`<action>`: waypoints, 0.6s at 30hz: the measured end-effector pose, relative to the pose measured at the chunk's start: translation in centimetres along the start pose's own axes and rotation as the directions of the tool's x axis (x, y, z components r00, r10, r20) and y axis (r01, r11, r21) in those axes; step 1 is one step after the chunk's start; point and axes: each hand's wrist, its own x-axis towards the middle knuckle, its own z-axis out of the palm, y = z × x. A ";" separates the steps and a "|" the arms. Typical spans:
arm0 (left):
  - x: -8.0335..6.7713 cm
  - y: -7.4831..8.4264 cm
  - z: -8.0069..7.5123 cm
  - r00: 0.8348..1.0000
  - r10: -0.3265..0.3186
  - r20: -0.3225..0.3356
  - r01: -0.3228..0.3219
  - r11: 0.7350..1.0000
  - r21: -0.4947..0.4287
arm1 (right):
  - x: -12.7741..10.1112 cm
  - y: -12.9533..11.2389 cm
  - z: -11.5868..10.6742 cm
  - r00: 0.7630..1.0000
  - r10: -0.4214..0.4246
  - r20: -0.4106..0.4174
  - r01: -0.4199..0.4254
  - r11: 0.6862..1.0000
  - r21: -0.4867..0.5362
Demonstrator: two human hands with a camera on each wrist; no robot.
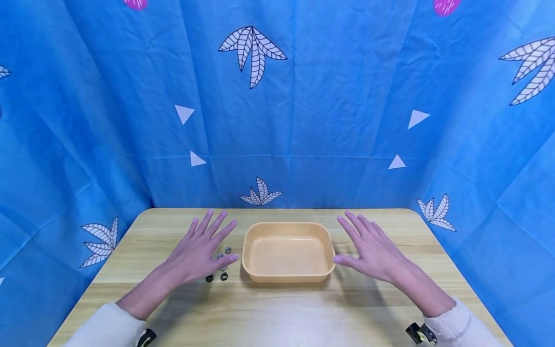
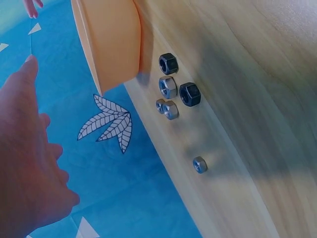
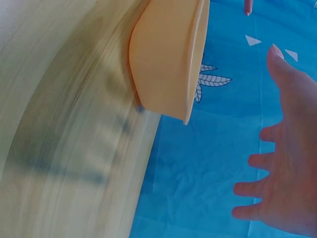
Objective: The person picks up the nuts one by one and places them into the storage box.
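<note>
tray (image 1: 287, 277) centred on table (image 1: 277, 313); nuts (image 1: 222, 270) just left of tray; left hand (image 1: 201, 253) over nuts, right hand (image 1: 373, 253) right of tray.

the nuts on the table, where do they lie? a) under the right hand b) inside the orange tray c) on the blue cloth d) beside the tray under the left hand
d: the nuts lie on the wooden table just outside the orange tray, beneath the open left hand; the tray holds nothing.

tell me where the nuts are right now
In the head view the nuts lie on the wooden table, just left of the orange tray, under the left hand.
</note>
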 end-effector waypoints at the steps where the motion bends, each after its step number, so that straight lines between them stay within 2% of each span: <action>1: 0.0 0.0 0.1 1.000 0.001 -0.004 -0.001 1.000 0.001 | 0.0 0.0 0.1 1.000 0.000 -0.001 0.000 1.000 0.002; 18: 0.4 0.5 1.6 1.000 0.007 -0.010 -0.007 0.999 -0.031 | 0.5 0.0 2.1 1.000 0.020 -0.012 -0.019 0.999 0.048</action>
